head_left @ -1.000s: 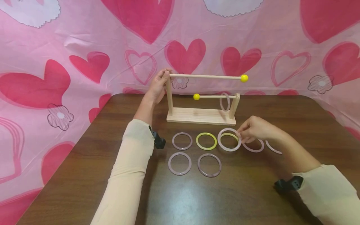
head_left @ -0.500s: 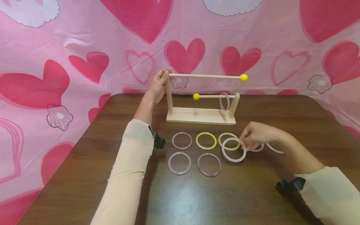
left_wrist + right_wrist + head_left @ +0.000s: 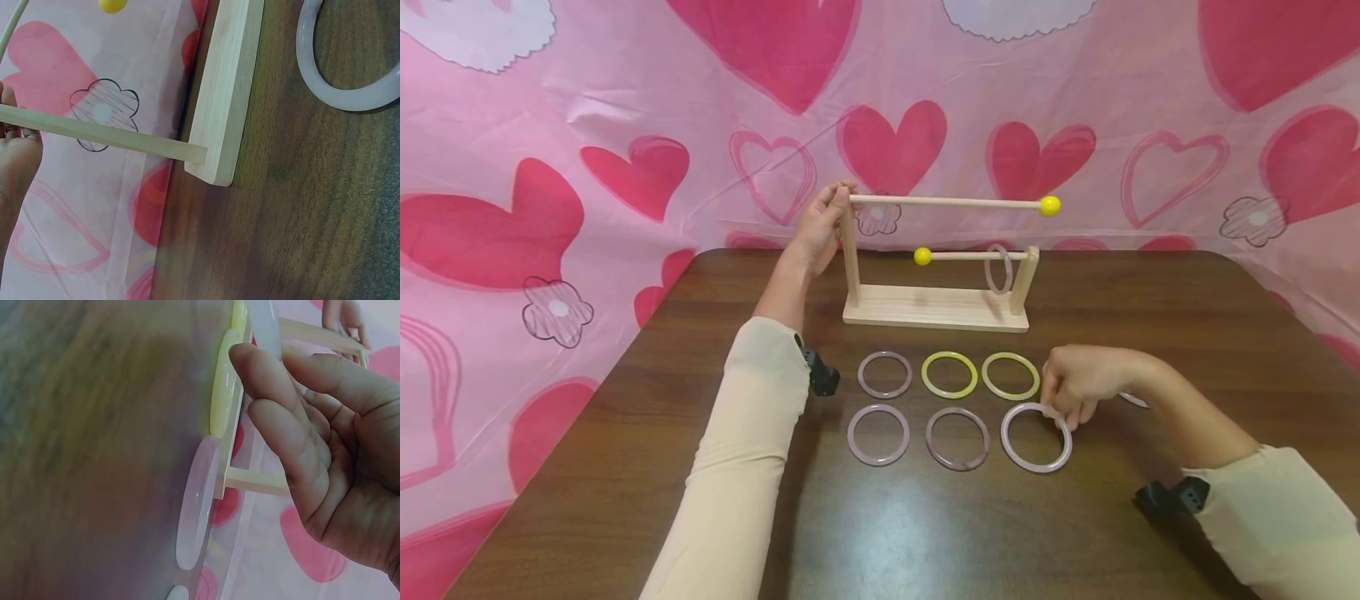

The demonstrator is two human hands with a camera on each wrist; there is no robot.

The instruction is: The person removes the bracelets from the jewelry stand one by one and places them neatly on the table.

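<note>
My left hand [image 3: 820, 227] grips the top of the tall left post of a wooden rack [image 3: 936, 307]. Its long upper rod and shorter lower rod each end in a yellow ball, and one pale purple bangle [image 3: 998, 269] hangs on the lower rod. Between thumb and fingers, my right hand [image 3: 1086, 385] pinches a pale lilac bangle [image 3: 1036, 468] by its upper right edge, low over the table in the near row. In the right wrist view, that bangle [image 3: 265, 328] shows between the thumb and fingertips.
Several bangles lie on the wooden table [image 3: 880, 533] before the rack: a purple one [image 3: 863, 392], a yellow one [image 3: 950, 396] and a pale yellow one [image 3: 1011, 398] behind, two purplish ones nearer. Another lilac bangle [image 3: 197, 506] lies beyond my right hand.
My right hand has brought the pinched lilac bangle from over the pale yellow one toward me and slightly right, down to the near row. My left hand stays on the post.
</note>
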